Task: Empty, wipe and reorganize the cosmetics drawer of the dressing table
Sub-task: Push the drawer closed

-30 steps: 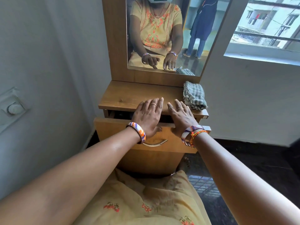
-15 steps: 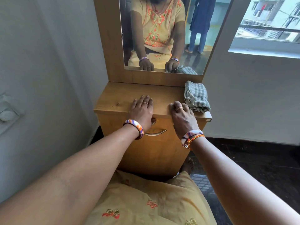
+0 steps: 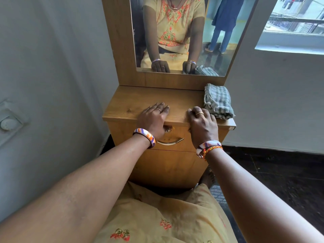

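The wooden dressing table (image 3: 178,165) stands against the wall with its drawer (image 3: 177,134) pushed in flush; a curved metal handle (image 3: 171,142) and a small keyhole show on the drawer front. My left hand (image 3: 154,118) lies flat over the front edge of the tabletop, fingers apart, holding nothing. My right hand (image 3: 202,123) rests palm down on the same edge, just right of the handle, also holding nothing. A folded grey checked cloth (image 3: 218,100) lies on the tabletop's right side, touching distance from my right hand. No cosmetics are in view.
A mirror (image 3: 182,34) rises behind the tabletop and reflects me and a standing person. A grey wall with a switch plate (image 3: 8,122) is on the left. A window (image 3: 296,23) is at the upper right, dark floor (image 3: 280,172) below.
The drawer was partly open a second ago and is now shut. Both hands pushed it in and settled on the tabletop's front edge.
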Available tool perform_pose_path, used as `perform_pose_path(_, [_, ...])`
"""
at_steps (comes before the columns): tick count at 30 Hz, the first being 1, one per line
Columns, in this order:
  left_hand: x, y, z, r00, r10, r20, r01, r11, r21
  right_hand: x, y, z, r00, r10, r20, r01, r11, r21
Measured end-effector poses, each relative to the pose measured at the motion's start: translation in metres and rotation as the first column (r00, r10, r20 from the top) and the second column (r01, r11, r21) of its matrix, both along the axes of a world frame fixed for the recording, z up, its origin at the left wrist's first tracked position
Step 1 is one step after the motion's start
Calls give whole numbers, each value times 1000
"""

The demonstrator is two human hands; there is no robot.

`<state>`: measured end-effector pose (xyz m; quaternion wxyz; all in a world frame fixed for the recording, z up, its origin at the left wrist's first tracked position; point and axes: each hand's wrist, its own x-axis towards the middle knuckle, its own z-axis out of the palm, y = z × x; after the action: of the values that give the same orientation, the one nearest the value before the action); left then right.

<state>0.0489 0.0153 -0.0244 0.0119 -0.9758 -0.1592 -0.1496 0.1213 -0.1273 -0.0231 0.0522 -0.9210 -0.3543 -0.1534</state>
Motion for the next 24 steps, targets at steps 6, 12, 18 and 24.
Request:
perform_pose_path(6, [-6,12,13,996,-56,-67,52,997,-63,-3,-1,9,999,22,-42,-24,999,-42])
perform_pose_path(12, [-18,22,7,979,131,-159,-122,990,65,0,1,9,992,30,-121,-32,999,-20])
perform_pose_path(18, [-19,22,4,985,113,-127,-102,991,92,-1,1,3,996,17,-92,-20,1000,-23])
perform_pose_path(24, [-21,22,3,987,102,-125,-90,991,100,-3,3,3,997,12,-75,-13,1000,-10])
